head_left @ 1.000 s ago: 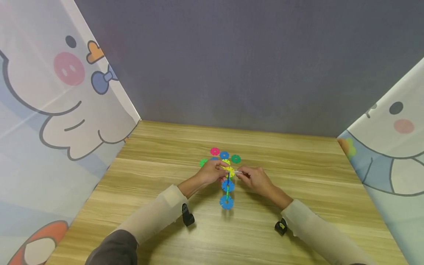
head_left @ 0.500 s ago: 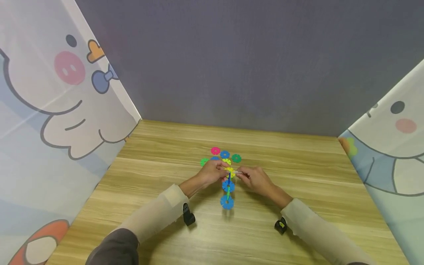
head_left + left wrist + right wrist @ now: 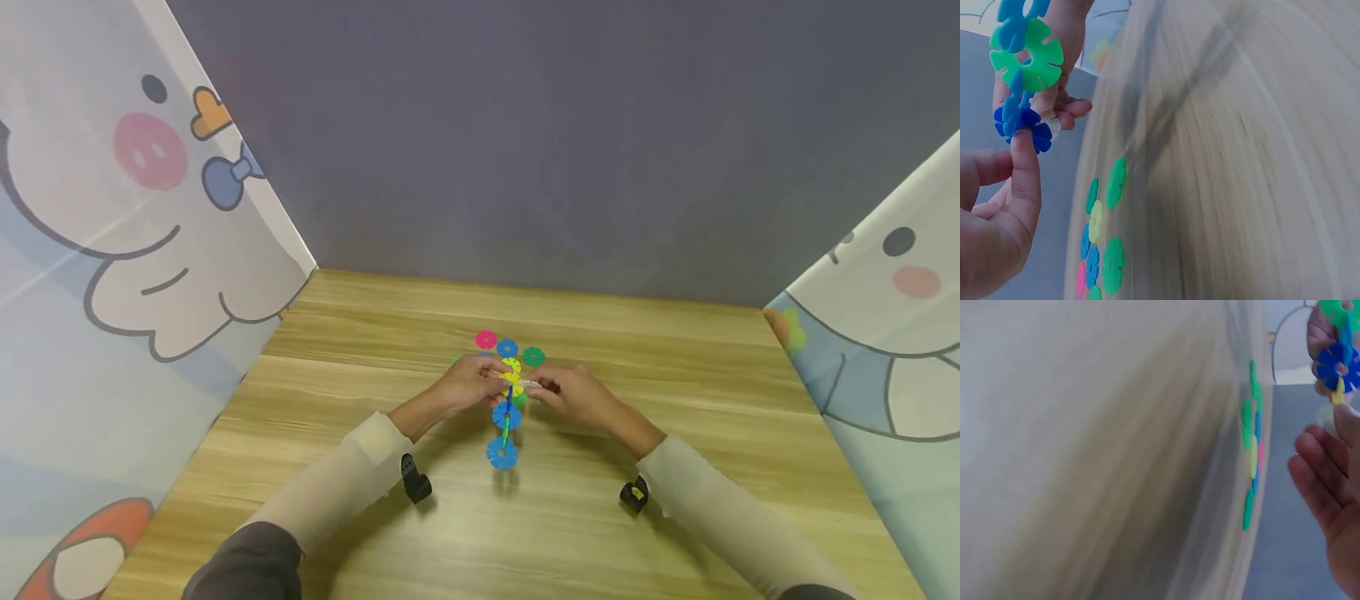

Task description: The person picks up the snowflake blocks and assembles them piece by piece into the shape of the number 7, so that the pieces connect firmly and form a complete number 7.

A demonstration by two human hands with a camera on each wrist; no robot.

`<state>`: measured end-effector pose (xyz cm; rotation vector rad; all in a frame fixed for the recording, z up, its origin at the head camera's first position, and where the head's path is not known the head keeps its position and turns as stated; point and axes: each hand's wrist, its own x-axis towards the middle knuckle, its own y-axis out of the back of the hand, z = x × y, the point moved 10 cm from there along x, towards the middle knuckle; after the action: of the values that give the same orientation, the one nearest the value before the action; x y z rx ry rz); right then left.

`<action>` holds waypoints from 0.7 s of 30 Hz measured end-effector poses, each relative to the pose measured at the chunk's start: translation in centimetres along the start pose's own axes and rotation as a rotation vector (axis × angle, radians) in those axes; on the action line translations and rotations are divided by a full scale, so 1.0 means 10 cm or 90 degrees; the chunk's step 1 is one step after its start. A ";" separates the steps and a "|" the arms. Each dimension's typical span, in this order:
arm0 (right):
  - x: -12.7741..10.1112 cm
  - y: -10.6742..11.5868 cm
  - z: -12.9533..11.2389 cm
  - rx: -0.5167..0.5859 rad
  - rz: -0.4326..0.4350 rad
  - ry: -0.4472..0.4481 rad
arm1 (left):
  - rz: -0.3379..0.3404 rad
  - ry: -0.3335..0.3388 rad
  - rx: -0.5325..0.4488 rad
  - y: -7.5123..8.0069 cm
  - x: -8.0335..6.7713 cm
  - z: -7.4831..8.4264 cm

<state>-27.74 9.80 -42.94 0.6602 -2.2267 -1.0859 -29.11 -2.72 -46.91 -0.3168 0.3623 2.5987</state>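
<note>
Over the table (image 3: 540,542), left hand (image 3: 463,386) pinches a dark-blue disc (image 3: 1041,134); right hand (image 3: 576,397), apparently a white disc (image 3: 530,384).

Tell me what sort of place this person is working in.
Looks like a screened-off tabletop booth, perhaps meant for play: cartoon-printed panels flank a wood-grain table, and some colourful slotted discs lie on it.

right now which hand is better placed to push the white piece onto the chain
Probably the right hand: it pinches the white piece beside the yellow disc, while the left hand holds the chain.
</note>
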 end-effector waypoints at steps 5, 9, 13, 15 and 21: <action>0.04 -0.05 0.10 -0.016 -0.066 -0.001 | 0.023 0.019 -0.021 0.07 -0.01 -0.05; 0.08 -0.10 0.21 -0.037 -0.088 -0.027 | 0.027 0.018 -0.023 0.10 -0.03 -0.06; 0.13 -0.19 0.26 -0.066 -0.110 -0.040 | 0.018 0.022 -0.023 0.08 -0.04 -0.07; 0.16 -0.25 0.25 -0.072 -0.123 -0.029 | 0.018 0.027 -0.028 0.07 -0.04 -0.09; 0.21 -0.39 0.20 -0.049 -0.140 0.007 | 0.017 0.022 -0.027 0.07 -0.04 -0.10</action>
<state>-29.93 7.37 -46.56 0.8924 -2.1280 -1.2642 -28.96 -3.81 -47.55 -0.3755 0.3252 2.6332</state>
